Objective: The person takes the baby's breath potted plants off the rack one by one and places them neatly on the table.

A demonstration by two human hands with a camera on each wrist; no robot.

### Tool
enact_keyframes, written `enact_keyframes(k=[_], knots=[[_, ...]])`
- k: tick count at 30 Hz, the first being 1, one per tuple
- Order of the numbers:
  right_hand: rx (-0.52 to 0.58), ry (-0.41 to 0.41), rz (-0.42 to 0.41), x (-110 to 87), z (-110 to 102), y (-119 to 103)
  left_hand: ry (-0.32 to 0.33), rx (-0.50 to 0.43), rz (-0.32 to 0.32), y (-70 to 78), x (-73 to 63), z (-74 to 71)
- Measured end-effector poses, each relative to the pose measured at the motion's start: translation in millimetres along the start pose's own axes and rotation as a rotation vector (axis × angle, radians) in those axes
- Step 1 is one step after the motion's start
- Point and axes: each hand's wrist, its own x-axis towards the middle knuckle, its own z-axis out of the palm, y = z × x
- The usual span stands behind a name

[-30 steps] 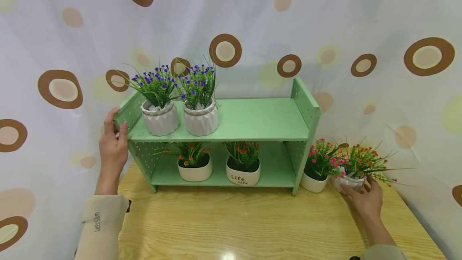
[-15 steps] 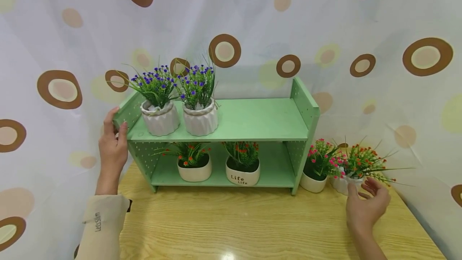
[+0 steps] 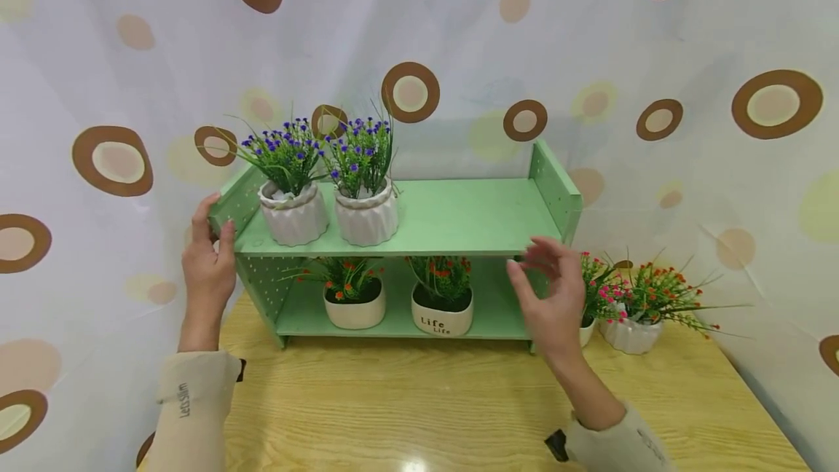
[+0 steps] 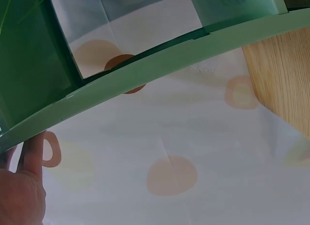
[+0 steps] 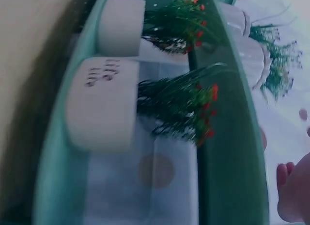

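Observation:
My left hand grips the upper left side panel of a green two-tier shelf; the left wrist view shows its fingers at the green edge. Holding nothing, my right hand hovers before the shelf's right end, thumb and fingers spread apart in a loose curve. Two white fluted pots with purple flowers stand at the left of the upper tier. On the lower tier are two cream pots with red flowers, one plain and one lettered "Life".
Right of the shelf, a cream pot with pink flowers is partly hidden behind my right hand. Beside it stands a white fluted pot with orange-red flowers. All rests on a wooden table against a dotted wall covering.
My right hand has let go of the white pot with orange-red flowers and moved left to the shelf's right end. My left hand keeps its grip on the side panel.

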Motion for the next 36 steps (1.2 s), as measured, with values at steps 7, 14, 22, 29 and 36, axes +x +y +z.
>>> enact_keyframes(k=[7, 14, 22, 29, 36], knots=[[-0.034, -0.376, 0.176, 44.0, 75.8, -20.0, 0.0, 0.017, -0.007, -0.2, 0.3, 0.9], [-0.037, -0.591, 0.324, 74.5, 132.4, -24.0, 0.002, 0.017, -0.01, -1.4, 0.3, 1.4], [-0.04, -0.588, 0.46, 79.0, 161.7, -21.9, -0.006, 0.012, -0.012, -1.8, 0.4, 1.3], [0.011, -0.579, 0.497, 77.0, 168.3, -16.9, -0.001, 0.016, -0.005, -2.4, 1.9, 1.8], [-0.027, -0.569, 0.474, 75.5, 167.9, -15.0, -0.003, 0.005, -0.002, -2.5, 0.5, 1.7]])
